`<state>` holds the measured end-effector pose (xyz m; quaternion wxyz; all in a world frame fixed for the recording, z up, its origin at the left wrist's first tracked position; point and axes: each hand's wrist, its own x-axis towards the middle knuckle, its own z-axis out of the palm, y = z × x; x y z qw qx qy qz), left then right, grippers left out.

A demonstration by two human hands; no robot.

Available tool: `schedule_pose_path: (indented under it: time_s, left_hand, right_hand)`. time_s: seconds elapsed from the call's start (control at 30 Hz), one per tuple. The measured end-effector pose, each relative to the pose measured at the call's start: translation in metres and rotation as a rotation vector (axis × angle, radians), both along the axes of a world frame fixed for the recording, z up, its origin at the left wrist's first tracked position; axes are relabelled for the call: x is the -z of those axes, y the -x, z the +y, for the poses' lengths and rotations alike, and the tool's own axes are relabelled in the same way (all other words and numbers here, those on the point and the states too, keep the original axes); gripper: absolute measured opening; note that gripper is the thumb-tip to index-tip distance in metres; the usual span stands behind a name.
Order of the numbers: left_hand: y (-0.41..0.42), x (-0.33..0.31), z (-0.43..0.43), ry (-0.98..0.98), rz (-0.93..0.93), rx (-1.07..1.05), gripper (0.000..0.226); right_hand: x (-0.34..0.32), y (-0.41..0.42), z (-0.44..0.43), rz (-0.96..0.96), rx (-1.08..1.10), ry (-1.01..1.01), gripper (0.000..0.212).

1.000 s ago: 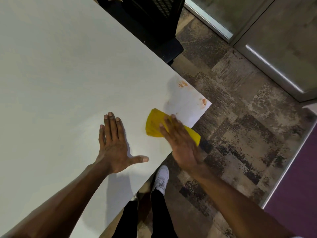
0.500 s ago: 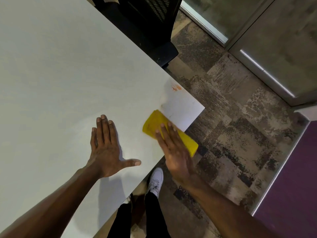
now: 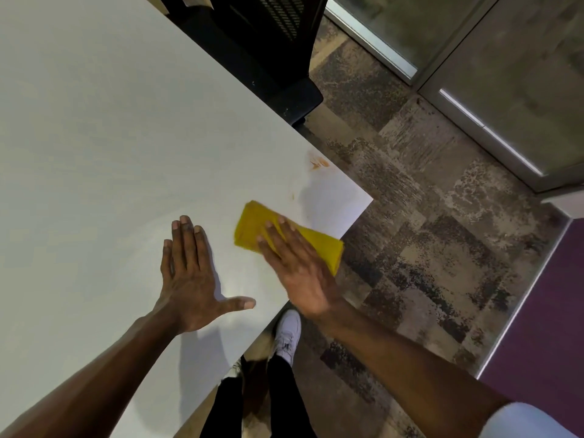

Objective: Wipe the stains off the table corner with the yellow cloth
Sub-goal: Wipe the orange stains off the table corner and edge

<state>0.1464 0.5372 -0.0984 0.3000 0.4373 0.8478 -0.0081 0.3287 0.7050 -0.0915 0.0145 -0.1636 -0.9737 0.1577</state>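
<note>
A folded yellow cloth [image 3: 252, 224] lies on the white table [image 3: 110, 121] near its right corner [image 3: 369, 200], one end hanging over the near edge. My right hand [image 3: 297, 267] presses flat on the cloth, fingers spread over its middle. An orange stain [image 3: 319, 163] sits by the far edge, beyond the cloth. A fainter smear [image 3: 292, 196] lies just past the cloth. My left hand [image 3: 189, 279] rests flat on the table, fingers apart, to the left of the cloth and holding nothing.
A black chair [image 3: 268, 42] stands against the table's far edge. Patterned carpet [image 3: 426, 248] lies beyond the corner, with a glass partition [image 3: 474, 74] at the back right. My white shoe [image 3: 287, 333] shows under the near edge.
The stain at the corner's tip, seen a second ago, is gone. My right hand has slid the cloth slightly left along the near edge. The left hand stays flat.
</note>
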Motion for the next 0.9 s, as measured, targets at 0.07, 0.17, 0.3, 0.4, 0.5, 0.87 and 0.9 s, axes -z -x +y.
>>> schedule_pose_path:
  time_s: [0.07, 0.17, 0.3, 0.4, 0.5, 0.87, 0.9]
  left_hand:
    - [0.000, 0.001, -0.001, -0.007, 0.005, -0.003, 0.175]
    - [-0.001, 0.001, -0.001, -0.012, 0.007, -0.001, 0.174]
    - [-0.001, 0.002, -0.001, -0.024, 0.003, -0.007, 0.174]
    - [-0.001, 0.003, -0.001, -0.026, 0.010, -0.011, 0.175]
    - [-0.001, 0.003, -0.001, -0.034, 0.013, -0.015, 0.174]
    - [-0.002, 0.005, -0.003, -0.065, 0.057, 0.007, 0.171]
    - [-0.002, 0.006, -0.003, -0.065, 0.055, 0.005, 0.171]
  right_hand:
    - [-0.003, 0.003, 0.009, 0.004, -0.052, -0.057, 0.067]
    - [-0.009, 0.009, 0.061, 0.009, 0.095, -0.118, 0.062]
    - [-0.019, 0.025, 0.140, -0.031, 0.543, -0.001, 0.070]
    - [-0.024, 0.043, 0.142, -0.054, 0.641, 0.067, 0.074]
    - [-0.024, 0.047, 0.081, 0.147, 0.451, 0.300, 0.082]
    - [0.000, -0.038, -0.041, 0.062, 0.161, -0.116, 0.049]
    - [-0.001, -0.040, -0.042, 0.047, 0.158, -0.125, 0.050]
